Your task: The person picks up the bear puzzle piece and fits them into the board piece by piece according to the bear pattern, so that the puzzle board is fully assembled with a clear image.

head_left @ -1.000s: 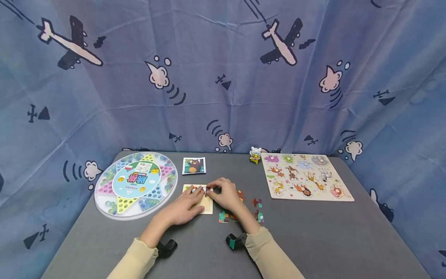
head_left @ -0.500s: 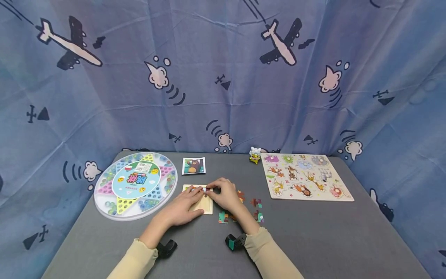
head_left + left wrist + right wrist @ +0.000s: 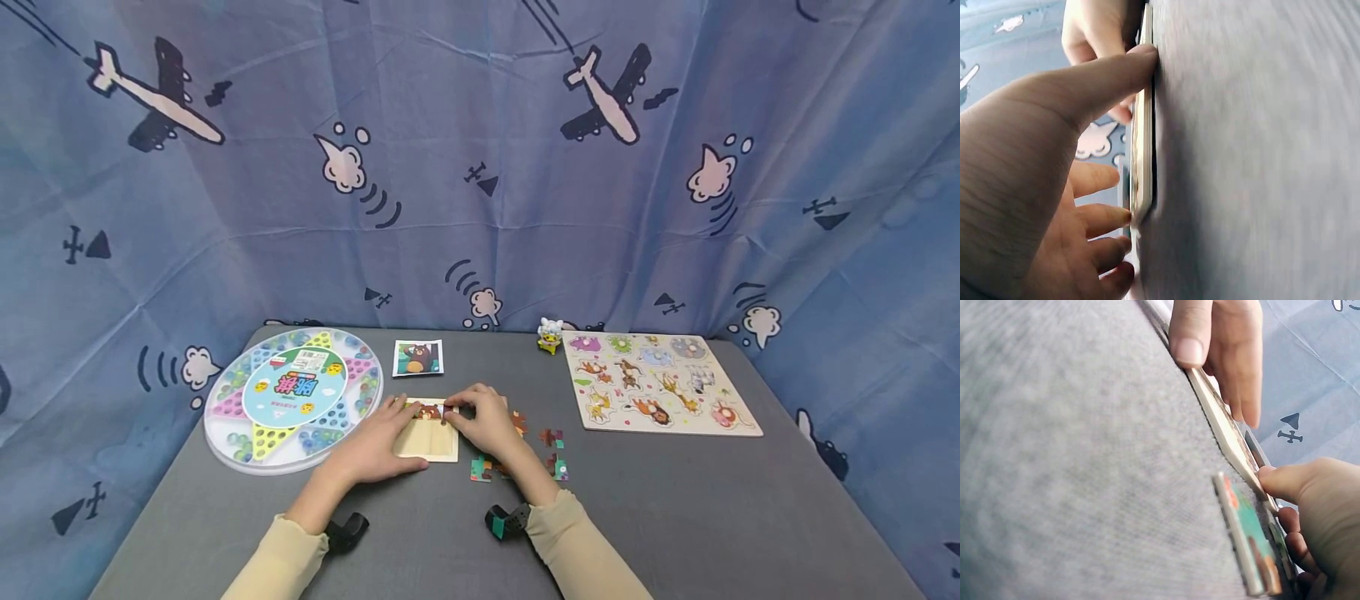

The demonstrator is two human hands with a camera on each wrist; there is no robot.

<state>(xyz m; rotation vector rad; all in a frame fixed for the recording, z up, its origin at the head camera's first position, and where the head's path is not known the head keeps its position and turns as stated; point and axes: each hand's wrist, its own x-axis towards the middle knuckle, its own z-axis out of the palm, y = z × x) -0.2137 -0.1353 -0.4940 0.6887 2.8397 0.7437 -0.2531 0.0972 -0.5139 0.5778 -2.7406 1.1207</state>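
Note:
A small wooden puzzle tray (image 3: 426,442) lies in front of me, with brown bear puzzle pieces (image 3: 429,412) along its far side and bare wood nearer. My left hand (image 3: 369,446) is spread at its left side. The thumb (image 3: 1141,59) touches the near edge, and the other fingers reach along the left edge. At the far right corner, my right hand (image 3: 483,425) pinches a small dark puzzle piece (image 3: 447,411), mostly hidden by the fingertips. Several loose puzzle pieces (image 3: 481,469) lie to the right, partly under the right forearm; one green piece (image 3: 1247,531) shows close in the right wrist view.
A picture card (image 3: 417,357) with a bear lies beyond the tray. On the left sits a round Chinese checkers board (image 3: 375,400). An animal peg puzzle board (image 3: 671,422) is at the right, near a small figurine (image 3: 550,335). A printed curtain (image 3: 480,167) hangs behind the table.
My left hand has shifted left, off the top of the tray to its side, uncovering the bear pieces and more wood. The right hand stays at the far right corner.

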